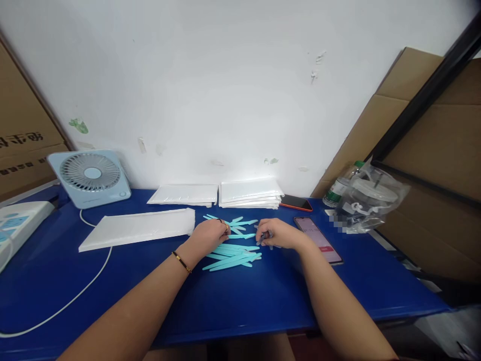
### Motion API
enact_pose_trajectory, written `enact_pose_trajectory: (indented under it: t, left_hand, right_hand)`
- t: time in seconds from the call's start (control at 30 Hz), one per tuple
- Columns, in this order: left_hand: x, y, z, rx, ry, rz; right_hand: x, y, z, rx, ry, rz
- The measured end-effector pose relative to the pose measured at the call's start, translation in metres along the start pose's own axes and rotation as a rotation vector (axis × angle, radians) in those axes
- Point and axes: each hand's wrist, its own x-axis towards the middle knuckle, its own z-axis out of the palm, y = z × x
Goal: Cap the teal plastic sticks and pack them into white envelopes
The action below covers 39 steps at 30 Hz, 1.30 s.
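My left hand (208, 236) is closed on one teal eyebrow razor (242, 236), whose slim blade end points right. Close to that tip, my right hand (278, 234) has its fingers pinched on small translucent pieces that look like clear blade caps. Whether the cap and razor touch, I cannot tell. Below the left hand lies a loose pile of teal razors (233, 258), mostly lined up left to right. A smaller crossed heap of razors (236, 224) is just beyond, partly hidden by the left fingers.
White padded mailers (250, 193) lie stacked by the wall, with another mailer (139, 229) at left. A blue fan (90, 178) stands far left, its white cable (90, 286) crossing the table. At right are a phone (319, 240), a bottle (340, 188) and a bagged cup (370, 200).
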Motion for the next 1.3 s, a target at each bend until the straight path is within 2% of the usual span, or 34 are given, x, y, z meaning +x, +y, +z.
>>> enact_pose_trajectory:
  t: [0.27,0.47,0.87,1.13,1.3]
  left_hand:
    - [-0.002,-0.004,-0.002,0.007,-0.001,-0.001]
    - [-0.003,-0.007,0.002,0.083,0.022,0.047]
    - [-0.002,-0.002,-0.001,0.239,0.016,0.12]
    - [0.001,-0.013,0.008,0.161,0.067,0.104]
    - [0.0,-0.019,0.009,0.108,0.059,0.087]
  right_hand:
    - [0.005,-0.002,0.004,-0.101,0.13,0.079]
    - [0.008,-0.001,0.005,-0.193,0.256,-0.022]
    - [0.015,0.0,0.012,-0.25,0.266,-0.077]
    - [0.017,0.001,0.013,-0.244,0.264,-0.047]
    - [0.017,0.002,0.014,-0.227,0.267,-0.034]
